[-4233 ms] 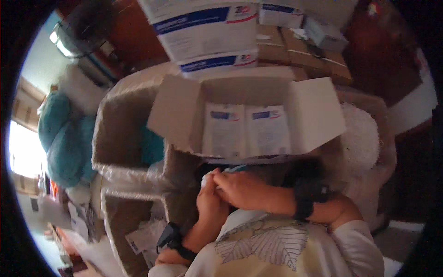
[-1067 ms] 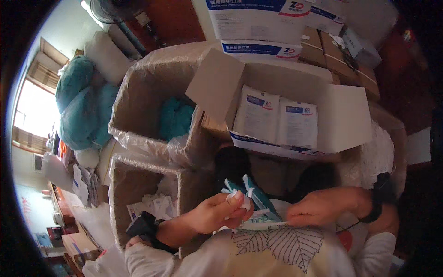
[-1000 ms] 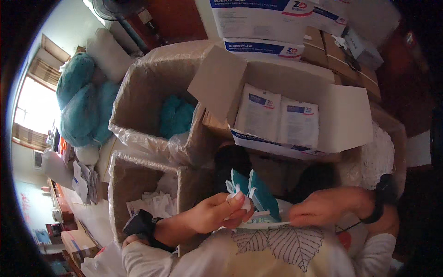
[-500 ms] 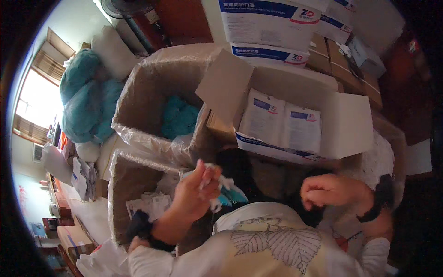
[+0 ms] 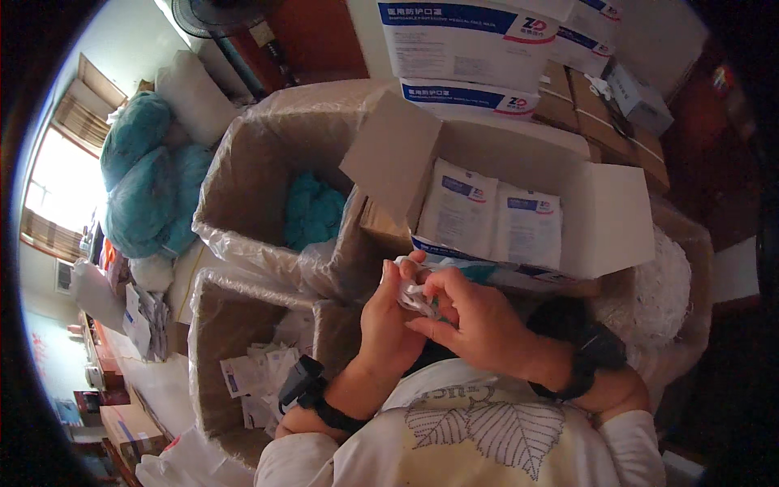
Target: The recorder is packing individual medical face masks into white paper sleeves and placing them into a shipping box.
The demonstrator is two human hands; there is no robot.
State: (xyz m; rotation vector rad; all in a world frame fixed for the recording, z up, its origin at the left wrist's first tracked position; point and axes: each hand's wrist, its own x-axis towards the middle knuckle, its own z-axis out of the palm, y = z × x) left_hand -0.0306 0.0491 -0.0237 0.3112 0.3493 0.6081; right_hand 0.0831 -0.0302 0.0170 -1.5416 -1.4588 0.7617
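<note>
In front of my chest my two hands come together on a small bundle of teal-and-white face masks (image 5: 416, 297), with white loops bunched up between the fingers. My left hand (image 5: 385, 323) is closed round the bundle from the left. From the right, my right hand (image 5: 480, 323) pinches at the white loops, its thumb and fingers bent. A teal part of the bundle shows beyond the right fingers. Just past the hands stands an open white carton (image 5: 620, 215) holding white packs (image 5: 529, 227) with blue print, laid side by side.
A plastic-lined box (image 5: 243, 183) with teal masks (image 5: 313, 208) stands left of the carton. Nearer, another lined box (image 5: 213, 333) holds flat white packets (image 5: 264, 372). Teal bags (image 5: 142, 203) pile at far left. Closed cartons (image 5: 466, 49) are stacked behind; white material (image 5: 664, 288) lies at right.
My right hand has moved left and up to meet my left hand at the masks. My left hand has risen and shifted right with the bundle.
</note>
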